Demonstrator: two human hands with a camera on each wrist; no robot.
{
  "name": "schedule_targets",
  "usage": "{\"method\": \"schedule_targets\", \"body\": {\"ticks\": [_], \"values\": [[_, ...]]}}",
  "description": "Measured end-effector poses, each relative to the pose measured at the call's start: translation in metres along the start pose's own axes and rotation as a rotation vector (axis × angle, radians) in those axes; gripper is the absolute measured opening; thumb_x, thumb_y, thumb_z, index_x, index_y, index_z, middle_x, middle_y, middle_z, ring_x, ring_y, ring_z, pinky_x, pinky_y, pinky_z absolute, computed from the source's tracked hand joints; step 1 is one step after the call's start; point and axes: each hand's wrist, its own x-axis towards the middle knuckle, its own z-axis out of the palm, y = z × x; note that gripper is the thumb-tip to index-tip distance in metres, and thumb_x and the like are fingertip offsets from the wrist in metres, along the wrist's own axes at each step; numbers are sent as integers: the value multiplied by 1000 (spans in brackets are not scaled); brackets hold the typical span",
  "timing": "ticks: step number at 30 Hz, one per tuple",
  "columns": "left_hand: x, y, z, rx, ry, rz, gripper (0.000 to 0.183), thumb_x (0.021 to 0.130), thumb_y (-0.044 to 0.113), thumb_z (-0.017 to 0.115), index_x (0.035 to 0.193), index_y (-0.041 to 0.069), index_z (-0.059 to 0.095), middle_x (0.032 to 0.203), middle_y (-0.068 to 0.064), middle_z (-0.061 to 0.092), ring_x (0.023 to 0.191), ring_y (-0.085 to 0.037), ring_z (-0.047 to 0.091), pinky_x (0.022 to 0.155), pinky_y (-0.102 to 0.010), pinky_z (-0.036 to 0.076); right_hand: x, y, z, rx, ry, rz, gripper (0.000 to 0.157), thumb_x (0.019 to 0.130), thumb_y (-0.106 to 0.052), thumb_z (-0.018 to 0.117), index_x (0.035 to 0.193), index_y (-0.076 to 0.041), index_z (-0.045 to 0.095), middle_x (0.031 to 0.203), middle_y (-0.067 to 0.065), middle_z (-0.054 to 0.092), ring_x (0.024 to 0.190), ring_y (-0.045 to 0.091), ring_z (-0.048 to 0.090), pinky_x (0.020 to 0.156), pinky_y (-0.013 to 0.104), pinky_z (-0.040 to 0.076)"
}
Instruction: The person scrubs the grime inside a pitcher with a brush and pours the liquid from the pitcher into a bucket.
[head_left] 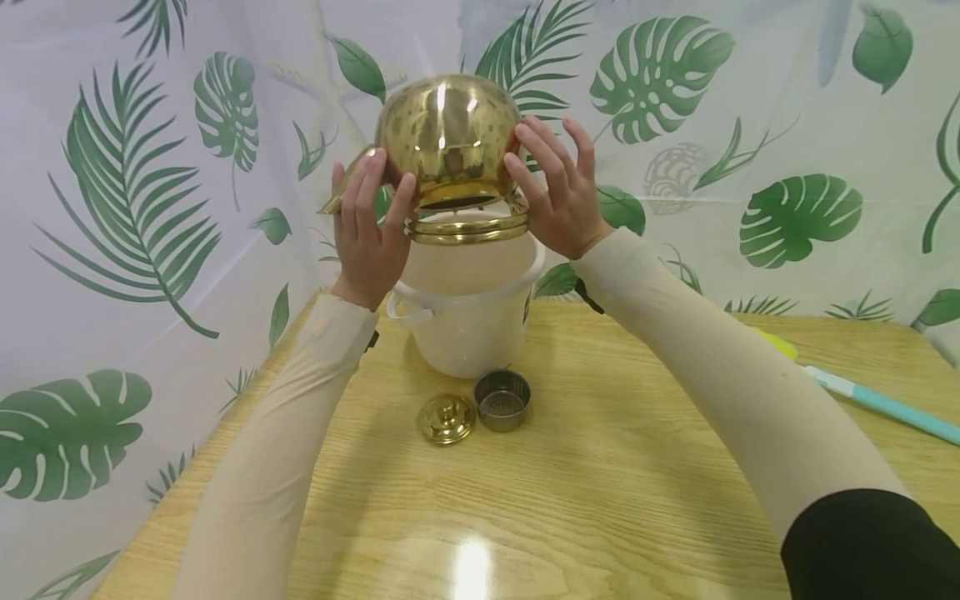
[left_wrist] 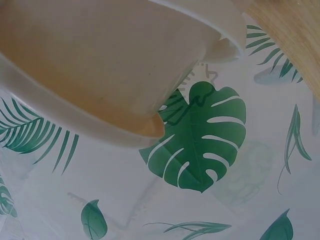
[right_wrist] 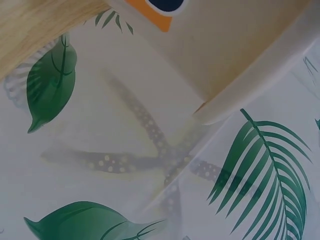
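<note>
Both hands hold a brass teapot point(head_left: 450, 133) upside down above a white bucket point(head_left: 468, 333), its opening facing down. My left hand point(head_left: 371, 225) grips it on the left at the spout point(head_left: 347, 187). On the other side, the fingers of my right hand point(head_left: 558, 187) curl against the round body. The ribbed brass handle point(head_left: 468, 229) hangs below the opening, across the bucket's mouth. A small brass lid point(head_left: 446, 419) with a knob and a round metal strainer point(head_left: 502, 402) lie on the table in front of the bucket. Neither wrist view shows the hands.
The bucket's rim point(left_wrist: 90, 132) fills much of the left wrist view. A light blue and white stick point(head_left: 885, 404) and a yellow object point(head_left: 776, 343) lie at the right of the wooden table point(head_left: 600, 500). A leaf-patterned sheet point(head_left: 750, 125) covers the walls behind.
</note>
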Motion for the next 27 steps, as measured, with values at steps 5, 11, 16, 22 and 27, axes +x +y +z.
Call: {"method": "schedule_targets", "body": {"ticks": [5,11,16,22,27], "values": [[-2,0,1,3,-26,-2,81,75,-18,58,137,28,35,117,-17,57,112,-29,54,101,-52,40,-2,-1,-1,3,-33,7,68,79,5,61,133,-23,31,125,13,48,119,28,53,104,53,33],[-8,0,-1,8,-78,-3,73,75,-19,56,131,24,39,118,-16,56,113,-29,53,102,-52,40,-8,-3,-1,8,-62,1,67,79,7,58,134,-21,30,125,13,48,118,29,53,102,53,35],[-12,0,-1,6,-91,4,71,75,-19,55,130,23,41,119,-16,56,113,-28,53,102,-51,40,-12,-5,0,3,-72,6,73,76,14,55,135,-21,29,125,13,48,118,29,53,102,53,35],[-16,-3,-1,8,-96,10,65,76,-17,56,127,22,43,118,-16,57,113,-28,53,101,-51,41,-16,-7,2,2,-85,6,67,79,12,53,133,-19,30,124,14,48,117,29,54,102,53,35],[-20,-5,0,14,-101,8,63,78,-16,54,127,21,43,119,-16,57,112,-28,54,101,-51,41,-18,-8,4,-1,-119,6,60,81,6,55,131,-18,31,124,15,48,118,29,53,103,52,35]]}}
